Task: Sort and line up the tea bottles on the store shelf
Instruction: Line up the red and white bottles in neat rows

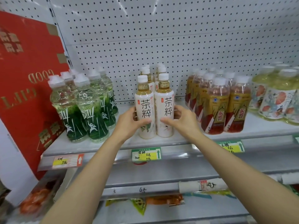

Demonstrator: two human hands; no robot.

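Two white-labelled tea bottles stand side by side at the front of the shelf (113, 143), with more of the same kind in two rows behind them. My left hand (129, 122) grips the left front tea bottle (144, 101) low on its side. My right hand (181, 120) grips the right front tea bottle (164, 97) the same way. Both bottles stand upright and touch each other.
Green-labelled bottles (80, 107) stand in rows to the left, gold-and-red bottles (218, 102) to the right, and pale green floral bottles (278, 94) at the far right. A red gift box (27, 70) leans at the left end. Price tags (146, 154) line the shelf edge.
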